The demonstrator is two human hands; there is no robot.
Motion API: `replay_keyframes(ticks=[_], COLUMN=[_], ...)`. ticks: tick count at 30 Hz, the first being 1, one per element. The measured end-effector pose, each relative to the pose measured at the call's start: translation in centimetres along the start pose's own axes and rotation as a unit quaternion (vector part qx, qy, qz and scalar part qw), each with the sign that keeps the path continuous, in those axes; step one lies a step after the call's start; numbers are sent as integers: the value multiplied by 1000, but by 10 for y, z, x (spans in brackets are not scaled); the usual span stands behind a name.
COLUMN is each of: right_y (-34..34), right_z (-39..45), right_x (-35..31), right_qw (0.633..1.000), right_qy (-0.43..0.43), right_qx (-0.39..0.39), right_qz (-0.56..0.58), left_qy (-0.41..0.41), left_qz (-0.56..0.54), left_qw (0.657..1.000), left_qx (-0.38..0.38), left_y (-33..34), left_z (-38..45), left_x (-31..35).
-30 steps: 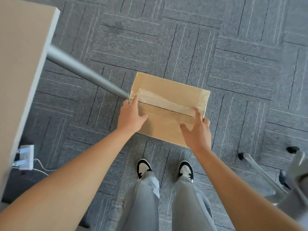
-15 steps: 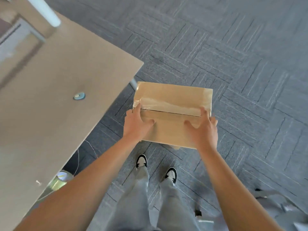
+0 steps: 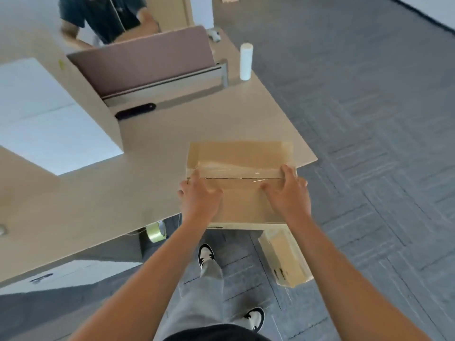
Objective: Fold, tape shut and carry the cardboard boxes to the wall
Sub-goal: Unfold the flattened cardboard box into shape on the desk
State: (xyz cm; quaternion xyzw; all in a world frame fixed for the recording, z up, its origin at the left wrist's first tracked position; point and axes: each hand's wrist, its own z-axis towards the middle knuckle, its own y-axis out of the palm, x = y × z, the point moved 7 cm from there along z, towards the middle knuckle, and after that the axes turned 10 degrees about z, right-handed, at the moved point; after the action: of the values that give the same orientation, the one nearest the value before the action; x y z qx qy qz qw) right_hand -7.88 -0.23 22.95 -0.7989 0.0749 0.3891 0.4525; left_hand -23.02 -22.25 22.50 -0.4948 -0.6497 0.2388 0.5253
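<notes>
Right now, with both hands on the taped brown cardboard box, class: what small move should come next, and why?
Probably keep carrying it clear of the desk. The left hand and right hand grip the taped brown cardboard box at its ends, clear tape already covers the seam, and the box overlaps the beige desk corner.

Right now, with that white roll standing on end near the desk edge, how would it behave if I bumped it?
The white roll stands tall and narrow, so it would probably tip easily. Being cylindrical, it would likely roll once down, perhaps off the desk edge close beside it. It looks light.
</notes>
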Motion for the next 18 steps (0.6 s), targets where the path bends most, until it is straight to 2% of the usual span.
replay_keyframes(ticks=[8,14,18], right_y=[139,201,219], right_z=[55,94,116], right_x=[-113,-147,-155], right_qw=[992,987,986], right_qy=[-57,-59,-61], right_qx=[-105,-141,-136], right_qz=[-38,-53,-69], left_qy=[-118,-139,-132], left_qz=[9,-5,-1], left_qw=[993,990,991], left_qx=[18,-3,-2], left_y=[-63,-69,-61], left_z=[108,162,183], left_x=[-89,-123,-126])
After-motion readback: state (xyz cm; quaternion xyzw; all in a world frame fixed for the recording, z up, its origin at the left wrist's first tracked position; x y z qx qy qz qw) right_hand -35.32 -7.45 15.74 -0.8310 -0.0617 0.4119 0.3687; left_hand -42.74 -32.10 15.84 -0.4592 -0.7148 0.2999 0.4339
